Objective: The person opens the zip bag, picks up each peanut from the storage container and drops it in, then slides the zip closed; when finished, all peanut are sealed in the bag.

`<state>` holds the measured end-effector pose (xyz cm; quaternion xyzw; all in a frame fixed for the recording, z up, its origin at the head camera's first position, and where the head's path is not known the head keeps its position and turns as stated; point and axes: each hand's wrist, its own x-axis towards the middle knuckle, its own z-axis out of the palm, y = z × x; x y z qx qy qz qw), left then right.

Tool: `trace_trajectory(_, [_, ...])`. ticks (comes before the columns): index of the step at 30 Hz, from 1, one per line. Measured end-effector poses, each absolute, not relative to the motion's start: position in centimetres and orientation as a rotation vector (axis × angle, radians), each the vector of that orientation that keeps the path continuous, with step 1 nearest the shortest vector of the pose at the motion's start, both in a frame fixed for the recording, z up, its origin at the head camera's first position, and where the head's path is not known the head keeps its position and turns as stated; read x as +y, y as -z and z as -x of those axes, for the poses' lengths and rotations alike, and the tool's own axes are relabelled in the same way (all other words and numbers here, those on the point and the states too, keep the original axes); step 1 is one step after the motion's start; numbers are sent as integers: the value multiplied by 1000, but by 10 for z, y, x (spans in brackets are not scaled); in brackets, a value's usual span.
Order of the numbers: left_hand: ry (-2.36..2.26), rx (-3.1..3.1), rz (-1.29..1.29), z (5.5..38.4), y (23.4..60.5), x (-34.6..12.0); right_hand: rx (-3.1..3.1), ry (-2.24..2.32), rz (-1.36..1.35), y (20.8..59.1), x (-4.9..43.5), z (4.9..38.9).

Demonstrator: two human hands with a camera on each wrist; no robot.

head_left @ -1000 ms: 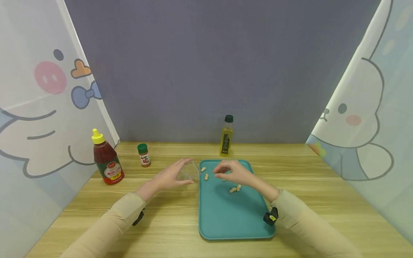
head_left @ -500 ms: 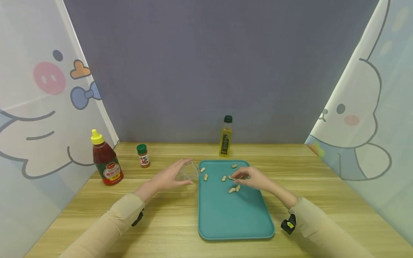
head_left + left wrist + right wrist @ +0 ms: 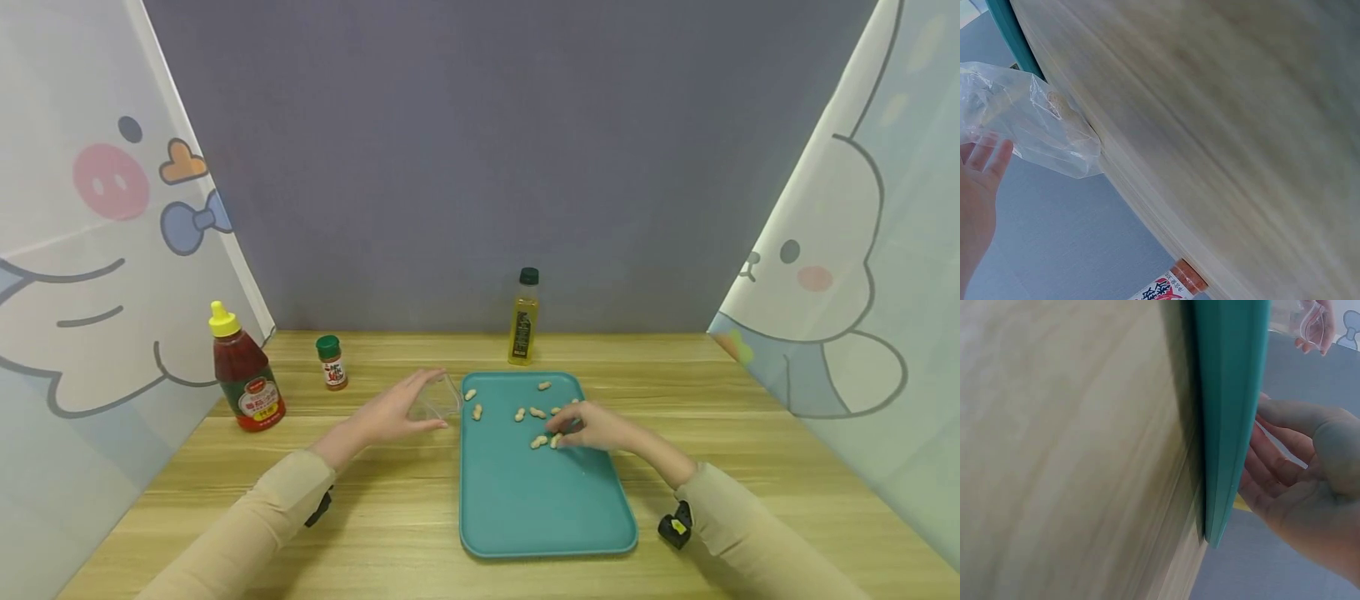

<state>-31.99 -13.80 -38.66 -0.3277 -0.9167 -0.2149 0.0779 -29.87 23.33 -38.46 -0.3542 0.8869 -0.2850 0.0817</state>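
My left hand [image 3: 393,410] holds a clear plastic zip bag [image 3: 440,398] at the tray's left edge, its thumb and fingers spread around the mouth. In the left wrist view, the bag [image 3: 1038,119] hangs beside the fingers, with a pale brown peanut [image 3: 1060,105] showing inside. My right hand [image 3: 588,427] is low over the teal tray [image 3: 540,508], its fingers loosely bent. Its thumb and fingertips are close to a peanut [image 3: 556,441]; another peanut [image 3: 539,442] lies just left of it. In the right wrist view, the tray rim hides the fingertips.
Several other peanuts [image 3: 519,414] lie scattered across the tray's far half. An oil bottle [image 3: 523,325] stands behind the tray. A green-capped spice jar [image 3: 333,367] and a ketchup bottle [image 3: 251,383] stand at the left. Grey cloth [image 3: 480,167] closes the back.
My right hand has moved right, away from the bag, and down over the peanuts, uncovering several of them. The left hand stays with the bag.
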Motion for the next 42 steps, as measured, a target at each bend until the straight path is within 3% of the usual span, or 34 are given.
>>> trace_trajectory(24, [644, -2740, 991, 317, 384, -139, 2654, 838, 872, 387, 236, 298])
trace_trajectory(42, [640, -2753, 980, 317, 386, -137, 2684, 831, 948, 377, 227, 301])
